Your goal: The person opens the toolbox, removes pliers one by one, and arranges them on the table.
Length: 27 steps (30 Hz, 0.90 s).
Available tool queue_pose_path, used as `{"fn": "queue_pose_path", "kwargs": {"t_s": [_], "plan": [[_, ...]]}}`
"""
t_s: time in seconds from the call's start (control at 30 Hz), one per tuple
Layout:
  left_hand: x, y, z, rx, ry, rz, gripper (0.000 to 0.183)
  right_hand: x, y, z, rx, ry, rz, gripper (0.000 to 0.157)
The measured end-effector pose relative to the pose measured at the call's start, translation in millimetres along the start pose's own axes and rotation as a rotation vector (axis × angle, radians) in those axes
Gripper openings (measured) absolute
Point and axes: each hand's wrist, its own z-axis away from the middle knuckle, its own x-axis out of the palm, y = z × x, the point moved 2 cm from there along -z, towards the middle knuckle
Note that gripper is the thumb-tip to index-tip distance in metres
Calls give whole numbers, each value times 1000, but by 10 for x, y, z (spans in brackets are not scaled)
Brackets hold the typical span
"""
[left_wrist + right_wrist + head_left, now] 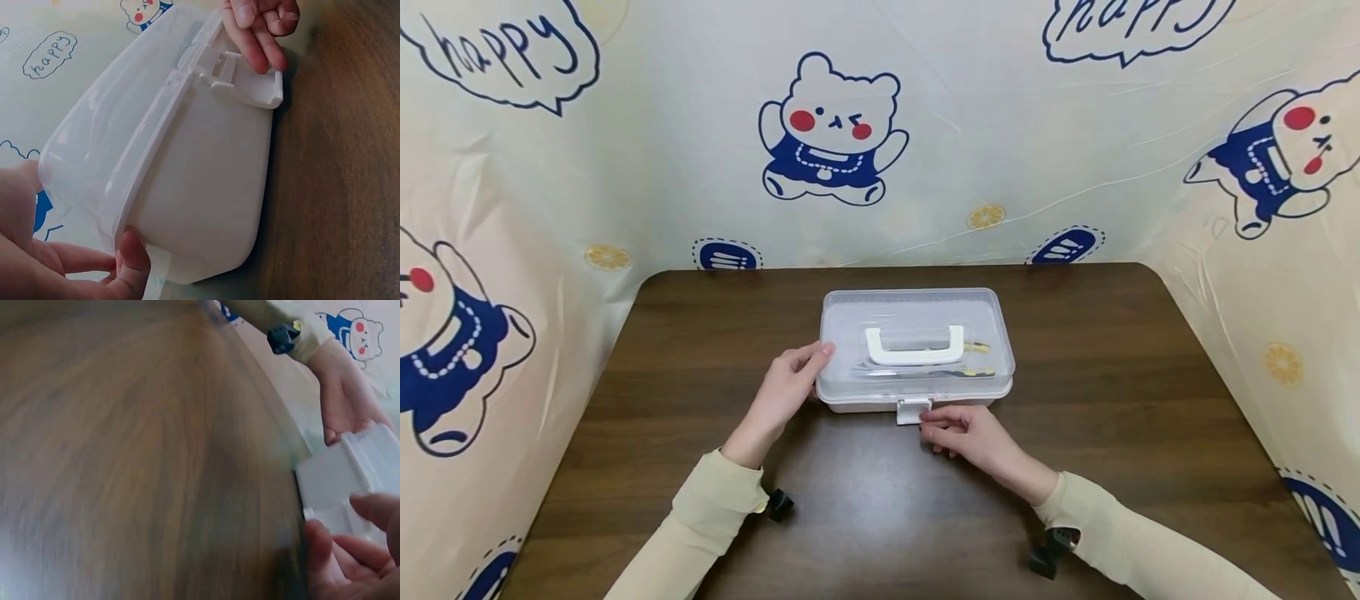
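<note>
A plastic storage box (857,407) with a translucent lid (842,325) and a white carry handle (917,357) rests on the table. Through the lid show slim items with yellow-and-black ends (976,372). My left hand (786,385) grips the box's left end, thumb up on the lid and fingers at the rim below, as the left wrist view (131,256) shows. At the front, the white latch (912,412) stands swung outward from the box wall. My right hand (973,437) pinches the latch's right edge with thumb and fingertips. The lid lies down on the box.
The brown wooden table (865,517) extends around the box on all sides. A pale cloth (662,142) printed with bears and lettering hangs behind the table and at both sides. Small black devices (779,505) sit at both sleeve cuffs.
</note>
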Motion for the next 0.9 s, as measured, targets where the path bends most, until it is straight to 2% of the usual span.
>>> {"fn": "queue_pose_path", "kwargs": {"t_s": [0.13, 0.23, 0.33, 0.43, 0.57, 0.67, 0.77, 0.9], "plan": [[2, -17, 3, 29, -17, -13, 72, -119, 45, 83, -24, -54, 61, 38], [-3, -30, 42, 42, -16, -14, 69, -266, 57, 187, -66, -48, 145, 38], [-16, -30, 91, 54, -5, -9, 67, -435, 57, 283, -111, -8, 212, 37], [-20, -24, 118, 69, 1, 6, 65, -603, 59, 349, -148, 65, 324, 33], [-11, -22, 131, 82, -3, 27, 62, -810, 62, 398, -162, 168, 491, 26], [-7, -22, 123, 84, 0, 33, 60, -941, 41, 403, -172, 230, 558, 26], [-11, -16, 117, 82, 6, 23, 60, -1039, 27, 389, -197, 273, 606, 33], [-28, -7, 129, 79, 3, -10, 62, -1127, 40, 341, -237, 296, 630, 53]]}}
